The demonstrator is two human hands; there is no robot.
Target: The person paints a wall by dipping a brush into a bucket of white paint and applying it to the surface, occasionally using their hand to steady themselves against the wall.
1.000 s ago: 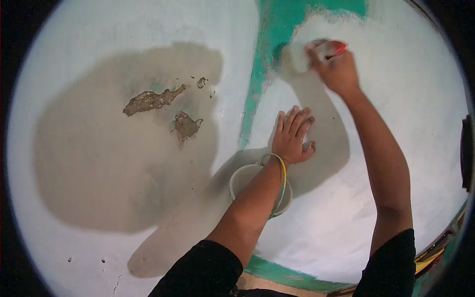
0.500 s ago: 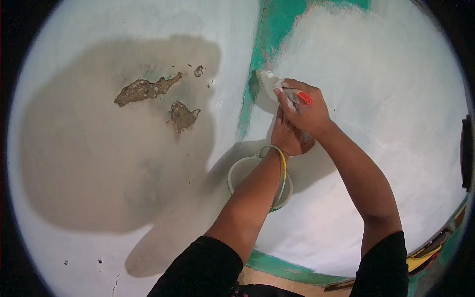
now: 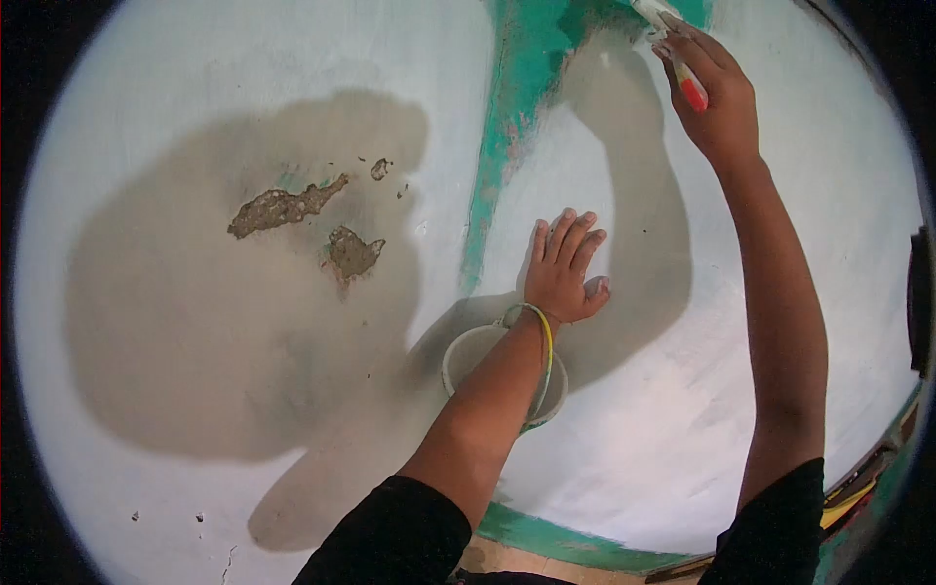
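Observation:
A paint brush (image 3: 690, 86) with a red-tipped handle and whitish bristles is in my right hand (image 3: 717, 93), high on the wall at the top right. Its bristles meet the green patch (image 3: 604, 14) at the frame's top edge. My left hand (image 3: 565, 268) lies flat with fingers spread on the white part of the wall (image 3: 634, 429) and holds nothing in its fingers. From my left wrist hangs a pale bucket (image 3: 466, 353) by its yellow-sleeved handle (image 3: 547, 336); my forearm covers part of the bucket.
Two chipped holes (image 3: 285, 209) (image 3: 353, 253) show brown plaster on the left wall. A green strip (image 3: 480, 229) runs down between the wall faces, and a green band (image 3: 561, 538) borders the bottom. Yellow and dark items (image 3: 846, 507) lie at the lower right.
My right hand has moved up and to the right with the brush, away from my left hand. My left hand, nearly in the same place, now shows its spread fingers.

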